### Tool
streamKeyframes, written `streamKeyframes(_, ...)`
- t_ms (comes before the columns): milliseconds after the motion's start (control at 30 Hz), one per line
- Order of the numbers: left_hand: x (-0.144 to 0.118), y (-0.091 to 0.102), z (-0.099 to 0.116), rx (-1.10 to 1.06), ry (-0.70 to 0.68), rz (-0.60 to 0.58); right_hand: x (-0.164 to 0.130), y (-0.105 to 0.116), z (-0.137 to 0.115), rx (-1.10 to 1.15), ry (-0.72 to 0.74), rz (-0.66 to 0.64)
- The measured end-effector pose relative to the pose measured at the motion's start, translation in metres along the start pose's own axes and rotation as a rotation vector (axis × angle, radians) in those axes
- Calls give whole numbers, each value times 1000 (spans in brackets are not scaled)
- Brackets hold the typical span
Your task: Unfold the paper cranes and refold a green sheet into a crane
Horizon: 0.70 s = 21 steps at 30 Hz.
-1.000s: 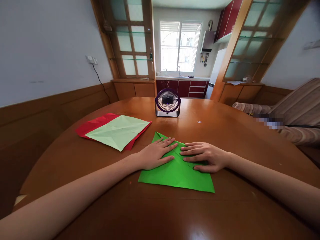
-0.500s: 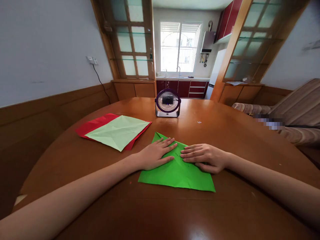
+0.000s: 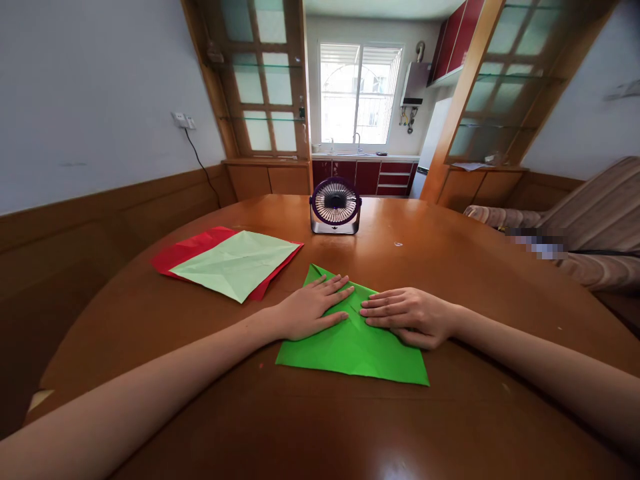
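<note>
A folded bright green paper (image 3: 353, 347) lies flat on the round wooden table (image 3: 450, 267), near the person. The left hand (image 3: 313, 308) and right hand (image 3: 410, 315) press flat on it, fingers spread, fingertips nearly meeting over a centre crease. Almost nothing has changed from the earlier frames: the right hand has shifted slightly, the paper barely. Further left lie pale green (image 3: 240, 263) and red sheets (image 3: 187, 250); a small purple fan (image 3: 335, 206) stands beyond.
</note>
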<state>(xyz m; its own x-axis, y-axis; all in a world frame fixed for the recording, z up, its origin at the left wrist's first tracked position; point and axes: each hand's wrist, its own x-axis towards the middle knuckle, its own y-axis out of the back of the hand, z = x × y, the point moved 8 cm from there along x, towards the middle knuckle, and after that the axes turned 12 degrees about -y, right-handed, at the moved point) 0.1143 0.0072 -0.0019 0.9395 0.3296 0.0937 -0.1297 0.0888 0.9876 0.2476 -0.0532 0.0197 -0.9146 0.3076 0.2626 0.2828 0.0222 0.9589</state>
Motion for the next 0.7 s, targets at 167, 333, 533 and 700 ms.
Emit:
streamKeyframes(167, -1, -3, -3, -5, 3, 16, 0, -1, -1, -16, 15, 4)
streamKeyframes(333, -3, -5, -14, 13, 114, 23, 1, 1, -1, -5, 8, 33)
streamKeyframes(533, -4, -6, -25, 28, 231, 50, 1, 1, -1, -1, 3, 41)
streamKeyframes(700, -5, -6, -37, 38, 325, 75, 1, 2, -1, 10, 0, 56)
